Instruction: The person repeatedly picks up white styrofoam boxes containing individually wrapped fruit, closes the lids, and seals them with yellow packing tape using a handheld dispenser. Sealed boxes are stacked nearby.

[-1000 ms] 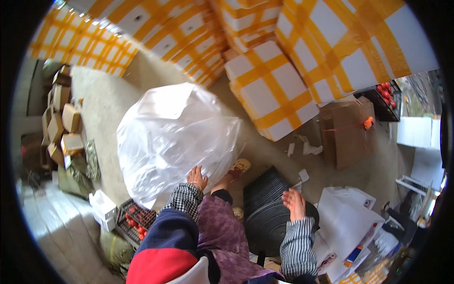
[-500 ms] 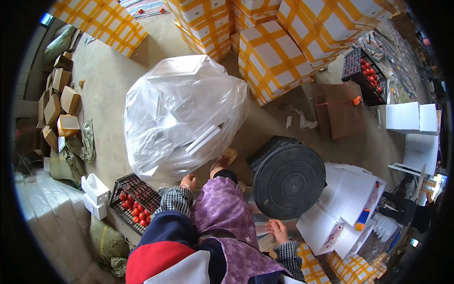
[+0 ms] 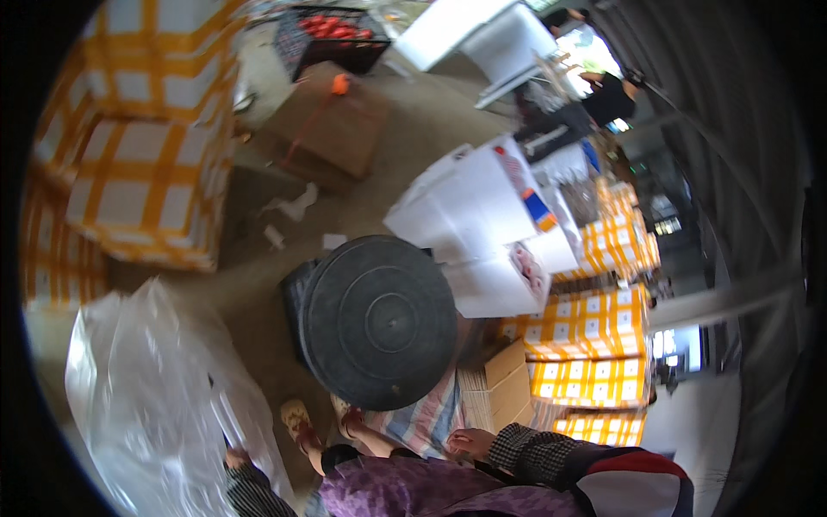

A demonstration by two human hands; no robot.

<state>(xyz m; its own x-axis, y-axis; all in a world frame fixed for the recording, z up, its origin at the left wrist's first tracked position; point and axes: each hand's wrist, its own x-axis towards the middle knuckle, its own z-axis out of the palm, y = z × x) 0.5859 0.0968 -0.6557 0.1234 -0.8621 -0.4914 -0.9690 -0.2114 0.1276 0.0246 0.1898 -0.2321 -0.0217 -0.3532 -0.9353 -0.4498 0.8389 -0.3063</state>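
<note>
One clear plastic bag (image 3: 146, 388) lies left of your left hand (image 3: 237, 458), the nearer, stretching near to far; that grip's closure is unclear; your right hand (image 3: 470, 443) looks slack, empty.

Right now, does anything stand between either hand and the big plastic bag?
Nothing visible separates the left hand from the plastic bag; whether they touch is unclear. Between the right hand and the bag, in this view, are the person's legs.
</note>
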